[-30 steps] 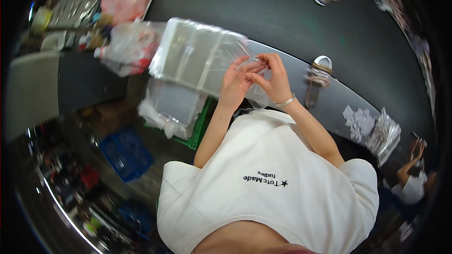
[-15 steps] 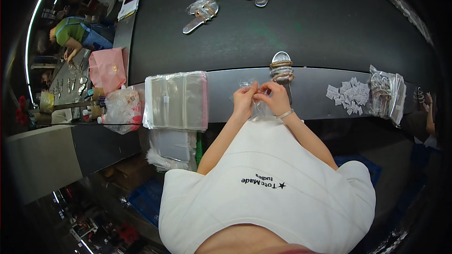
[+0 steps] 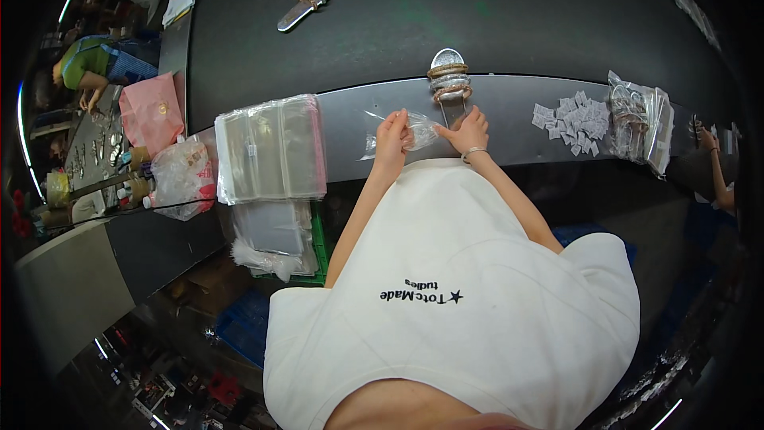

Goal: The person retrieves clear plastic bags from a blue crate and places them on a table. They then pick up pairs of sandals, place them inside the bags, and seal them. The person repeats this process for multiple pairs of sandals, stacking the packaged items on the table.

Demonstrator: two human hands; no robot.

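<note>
A clear plastic bag [image 3: 422, 130] is bunched in my left hand [image 3: 391, 143], whose fingers are closed on it. Its loose end hangs to the left and its other end reaches toward my right thumb. My right hand [image 3: 468, 137] is around the heel end of a silver strappy sandal [image 3: 450, 81], thumb on the left side and fingers on the right. The sandal lies toe away from me across the table's near strip. Whether my right thumb also pins the bag is hard to make out.
On the left lies a stack of clear plastic bags [image 3: 270, 151], beside a pink bag [image 3: 151, 114]. Small white paper slips [image 3: 571, 121] are heaped on the right, next to bagged sandals [image 3: 637, 123]. More sandals [image 3: 309, 1] lie on the dark table [image 3: 382, 24]. People stand at both sides.
My hands have moved apart: the left stays on the bag, the right has shifted to the sandal's heel. The bag is now stretched sideways. The whole view has shifted a little.
</note>
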